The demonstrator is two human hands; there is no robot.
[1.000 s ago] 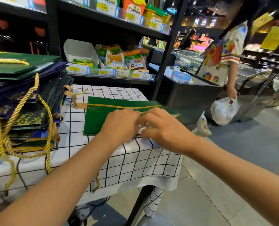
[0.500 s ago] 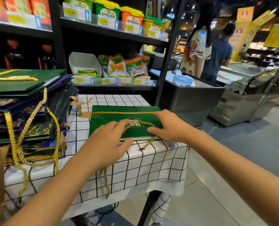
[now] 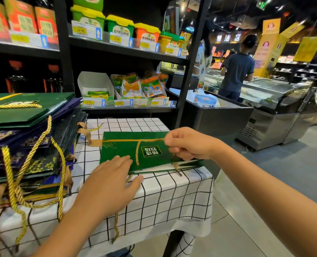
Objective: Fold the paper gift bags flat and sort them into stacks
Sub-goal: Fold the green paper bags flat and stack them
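Flat dark-green paper gift bag [image 3: 135,154], on checked cloth: right hand [image 3: 189,143] had lifted off it, now pinched gold twisted-cord handle [image 3: 138,152]. Left hand [image 3: 111,180] stayed flat, fingers straight, pressing near edge.

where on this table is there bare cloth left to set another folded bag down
Bare checked cloth lies behind the green bag, toward the shelf, and along the front edge right of the left hand. The left side is crowded by the tall bag stack.

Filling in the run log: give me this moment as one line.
green bag flat on table | left hand presses near edge | right hand pinches cord | stack at left
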